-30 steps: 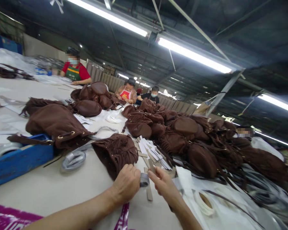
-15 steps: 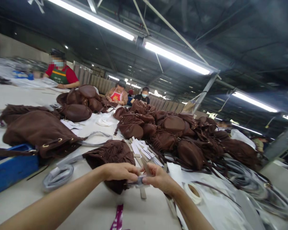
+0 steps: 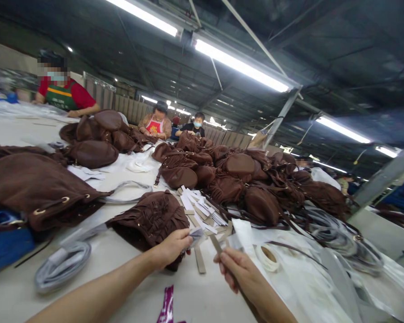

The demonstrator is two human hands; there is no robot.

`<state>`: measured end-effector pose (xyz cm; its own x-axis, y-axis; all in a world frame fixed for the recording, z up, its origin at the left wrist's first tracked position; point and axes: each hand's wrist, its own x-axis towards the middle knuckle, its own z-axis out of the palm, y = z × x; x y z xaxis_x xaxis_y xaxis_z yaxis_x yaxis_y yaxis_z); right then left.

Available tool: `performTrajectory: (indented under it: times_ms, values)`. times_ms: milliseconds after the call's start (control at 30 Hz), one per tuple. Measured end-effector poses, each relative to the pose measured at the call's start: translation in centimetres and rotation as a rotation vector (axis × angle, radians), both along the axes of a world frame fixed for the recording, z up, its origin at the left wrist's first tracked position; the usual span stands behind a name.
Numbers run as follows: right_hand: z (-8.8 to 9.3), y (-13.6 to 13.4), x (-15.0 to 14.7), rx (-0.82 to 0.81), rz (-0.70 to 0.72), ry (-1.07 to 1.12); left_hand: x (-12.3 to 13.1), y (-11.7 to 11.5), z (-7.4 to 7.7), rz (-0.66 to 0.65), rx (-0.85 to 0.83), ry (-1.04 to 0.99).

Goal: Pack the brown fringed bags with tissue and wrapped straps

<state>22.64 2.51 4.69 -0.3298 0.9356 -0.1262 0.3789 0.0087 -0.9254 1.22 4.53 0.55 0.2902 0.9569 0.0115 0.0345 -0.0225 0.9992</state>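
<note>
My left hand is closed in a pinch on a small grey-white piece, held just above the table in front of a brown fringed bag. My right hand is closed on a narrow tan strip that sticks up toward the left hand. The two hands are a short way apart. Another tan strip lies flat on the table between them. A fan of white and tan strips lies just beyond the bag.
A heap of brown bags covers the table's middle and right, with more brown bags at left. A tape roll, grey coiled strap and blue tray lie near. Several people sit at the far side.
My hands, together on the small grey piece half a second ago, have come apart: the left keeps the piece, the right has drawn back low with a tan strip. The view swung left.
</note>
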Motion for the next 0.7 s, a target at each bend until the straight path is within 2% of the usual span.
performTrajectory:
  times_ms: [67, 133, 300, 467, 700]
  values:
    - [-1.2, -1.4, -0.2, -0.177, 0.010, 0.009, 0.0, 0.1, 0.0, -0.025, 0.009, -0.018]
    - [-2.1, -2.0, -1.0, -0.253, -0.023, 0.033, -0.1, 0.1, 0.0, -0.063, 0.052, 0.000]
    - [-2.7, -1.3, -2.6, -0.214, -0.029, 0.094, -0.4, 0.0, 0.0, -0.097, 0.154, 0.066]
    - [-3.0, -1.6, -2.1, -0.184, 0.045, 0.100, -0.5, 0.2, -0.2, -0.060, 0.073, 0.008]
    - [-2.6, -1.5, -2.3, -0.161, -0.036, 0.039, -0.5, 0.3, 0.1, -0.103, 0.040, -0.004]
